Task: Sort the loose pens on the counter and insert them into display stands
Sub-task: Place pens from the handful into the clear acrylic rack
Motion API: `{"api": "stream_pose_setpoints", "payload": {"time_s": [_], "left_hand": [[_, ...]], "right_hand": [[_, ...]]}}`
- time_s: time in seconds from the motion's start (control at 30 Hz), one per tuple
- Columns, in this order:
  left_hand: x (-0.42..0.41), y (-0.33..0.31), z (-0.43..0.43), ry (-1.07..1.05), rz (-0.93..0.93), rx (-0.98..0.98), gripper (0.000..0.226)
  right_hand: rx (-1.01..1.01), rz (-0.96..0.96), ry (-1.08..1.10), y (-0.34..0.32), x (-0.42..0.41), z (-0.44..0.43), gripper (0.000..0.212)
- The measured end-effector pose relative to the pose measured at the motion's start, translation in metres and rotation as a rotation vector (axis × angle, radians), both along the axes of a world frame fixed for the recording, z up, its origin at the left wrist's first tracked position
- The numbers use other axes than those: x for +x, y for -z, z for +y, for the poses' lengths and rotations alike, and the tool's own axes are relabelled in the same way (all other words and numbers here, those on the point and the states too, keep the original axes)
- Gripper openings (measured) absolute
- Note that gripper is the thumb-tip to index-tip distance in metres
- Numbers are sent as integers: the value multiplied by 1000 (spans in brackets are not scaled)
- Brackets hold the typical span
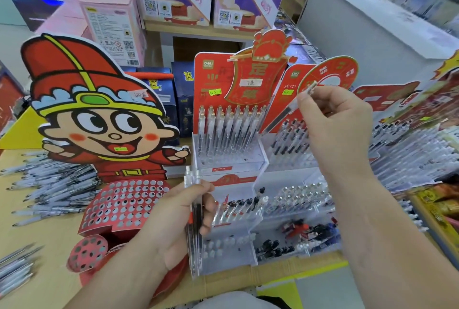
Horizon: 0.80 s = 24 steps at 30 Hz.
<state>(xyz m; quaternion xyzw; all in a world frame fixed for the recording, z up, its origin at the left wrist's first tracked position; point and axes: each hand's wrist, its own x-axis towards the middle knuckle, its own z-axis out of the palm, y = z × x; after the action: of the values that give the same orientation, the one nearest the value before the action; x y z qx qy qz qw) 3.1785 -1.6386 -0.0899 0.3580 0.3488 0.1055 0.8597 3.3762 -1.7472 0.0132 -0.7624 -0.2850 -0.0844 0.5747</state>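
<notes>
My left hand grips a bundle of clear pens upright, low in the middle of the view. My right hand pinches a single clear pen at a slant, its tip pointing down toward the clear acrylic display stand with red backing cards. That stand holds a row of clear pens in its upper tier; lower tiers hold a few black-capped pens. A red cartoon-figure stand with a perforated base sits at the left. Loose pens lie piled on the wooden counter at the far left.
More loose pens lie at the lower left counter edge. Further pen displays fill the right side. Dark blue boxes and pink and purple cartons stand behind the stands. A white cabinet rises at the back right.
</notes>
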Motion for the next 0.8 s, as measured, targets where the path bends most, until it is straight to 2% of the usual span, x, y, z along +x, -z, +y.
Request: {"api": "stream_pose_setpoints", "payload": {"time_s": [0.13, 0.27, 0.37, 0.57, 0.8], "left_hand": [[1, 9, 4, -61, 29, -63, 9], [0, 14, 5, -68, 14, -55, 21], [-2, 17, 7, -73, 5, -37, 31], [-5, 22, 6, -92, 15, -45, 30], [-5, 23, 8, -94, 7, -59, 30]], "right_hand": [[-139, -140, 56, 15, 5, 7, 8], [-237, -238, 65, 29, 3, 16, 3], [-279, -231, 62, 35, 6, 19, 5], [-340, -247, 71, 48, 10, 22, 29], [-582, -290, 141, 52, 10, 27, 21]]}}
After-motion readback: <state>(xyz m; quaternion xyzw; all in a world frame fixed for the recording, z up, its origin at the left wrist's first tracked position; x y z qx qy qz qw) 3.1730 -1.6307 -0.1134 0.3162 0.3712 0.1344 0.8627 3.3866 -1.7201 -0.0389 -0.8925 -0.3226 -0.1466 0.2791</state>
